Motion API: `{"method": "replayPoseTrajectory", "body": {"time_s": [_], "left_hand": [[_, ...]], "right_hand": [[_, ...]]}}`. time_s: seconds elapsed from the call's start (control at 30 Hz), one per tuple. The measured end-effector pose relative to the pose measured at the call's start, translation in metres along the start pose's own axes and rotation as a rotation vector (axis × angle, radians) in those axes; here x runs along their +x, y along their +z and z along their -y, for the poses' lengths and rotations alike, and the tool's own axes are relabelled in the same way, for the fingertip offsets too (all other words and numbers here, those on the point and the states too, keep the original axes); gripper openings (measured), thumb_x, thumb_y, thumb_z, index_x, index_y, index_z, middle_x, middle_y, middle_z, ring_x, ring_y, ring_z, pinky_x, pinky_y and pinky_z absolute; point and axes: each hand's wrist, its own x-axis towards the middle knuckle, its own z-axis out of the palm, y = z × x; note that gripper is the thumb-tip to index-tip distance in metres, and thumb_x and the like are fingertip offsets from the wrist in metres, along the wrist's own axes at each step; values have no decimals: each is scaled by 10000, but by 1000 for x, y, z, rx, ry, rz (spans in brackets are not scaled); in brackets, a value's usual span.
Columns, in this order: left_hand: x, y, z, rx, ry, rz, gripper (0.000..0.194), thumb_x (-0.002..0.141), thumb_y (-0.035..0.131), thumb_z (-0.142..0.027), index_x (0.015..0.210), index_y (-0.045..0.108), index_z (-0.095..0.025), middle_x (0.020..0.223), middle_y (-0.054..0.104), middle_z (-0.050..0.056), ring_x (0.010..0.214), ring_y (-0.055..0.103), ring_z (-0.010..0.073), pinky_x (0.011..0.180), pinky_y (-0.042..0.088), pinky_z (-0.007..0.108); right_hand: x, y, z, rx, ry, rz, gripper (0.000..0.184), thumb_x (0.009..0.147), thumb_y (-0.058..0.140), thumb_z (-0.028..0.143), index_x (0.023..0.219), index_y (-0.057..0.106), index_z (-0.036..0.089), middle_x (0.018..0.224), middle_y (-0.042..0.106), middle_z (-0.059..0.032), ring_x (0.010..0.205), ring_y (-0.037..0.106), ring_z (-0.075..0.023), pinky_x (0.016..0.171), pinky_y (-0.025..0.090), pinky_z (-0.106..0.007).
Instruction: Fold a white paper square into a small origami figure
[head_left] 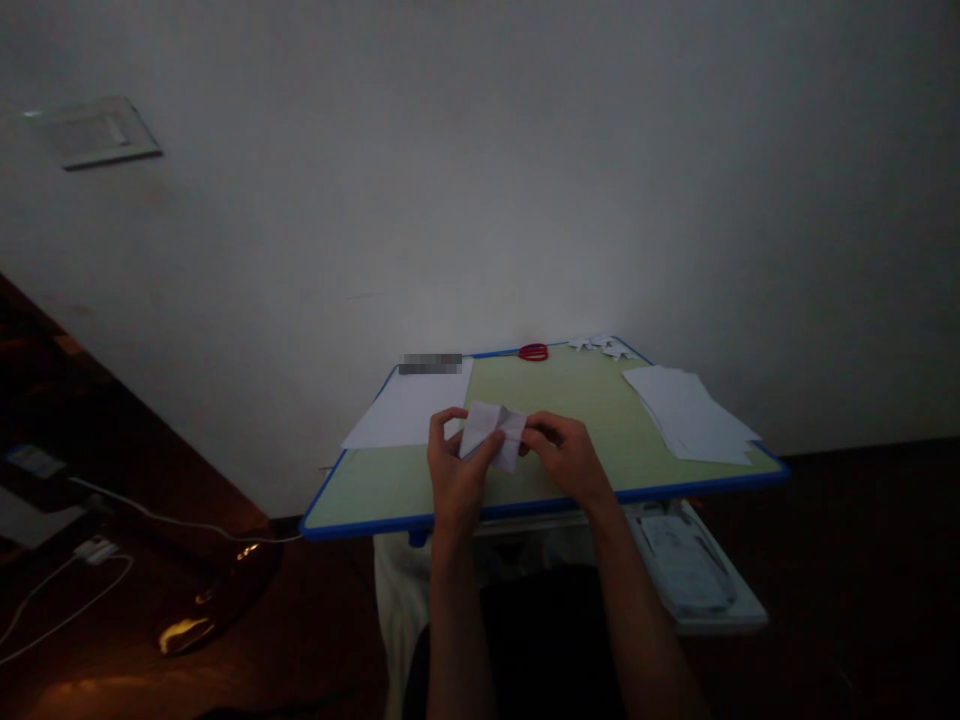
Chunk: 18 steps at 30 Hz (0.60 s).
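A pale plate [94, 135] sits on the wall [480, 180], upper left of the frame; white cables [172, 522] trail lower left; 1 pair of red-handled scissors [533, 352] lies near centre; a pale tray [720, 622] shows lower right.

The left forearm [456, 620] is rising almost straight from the near side, while the right forearm [637, 610] is slanting inward toward the left. The left hand [459, 478] is bending its index finger [448, 413] at the far side and laying its thumb [489, 446] across toward the right. The right hand [568, 457] is pointing leftward, its fingers [547, 424] curling into a pinch near that thumb.
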Motion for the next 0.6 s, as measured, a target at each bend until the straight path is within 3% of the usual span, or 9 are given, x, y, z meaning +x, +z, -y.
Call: {"method": "replayPoseTrajectory", "body": {"time_s": [0.17,0.27,0.4,0.6], "left_hand": [[-4,1,-5,-11,-75,169,634,686,899,-361,1157,492,-240,860,799,38,679,748,212,621,569,269],[-6,1,-8,14,-82,204,640,697,892,-359,1188,505,-223,849,795,42,681,743,206,629,566,265],[-4,2,-6,2,-85,185,751,696,895,-335,1317,491,-210,865,798,61,705,753,211,655,574,275],[0,3,0,-142,-40,38,882,660,920,-307,1401,450,-213,870,799,54,799,769,222,754,589,312]], "right_hand": [[0,0,-2,9,21,-52,248,853,729,414,977,734,199,841,719,-29,727,626,-187,682,511,-300],[1,-1,-1,2,-33,-66,187,863,718,389,855,719,202,828,702,-26,752,605,-184,690,489,-293],[1,-1,0,12,-13,-69,209,872,700,394,786,685,204,779,670,-13,733,588,-178,678,476,-287],[0,0,-4,57,27,-88,221,808,760,418,814,669,216,700,627,12,665,586,-171,645,484,-285]]}}
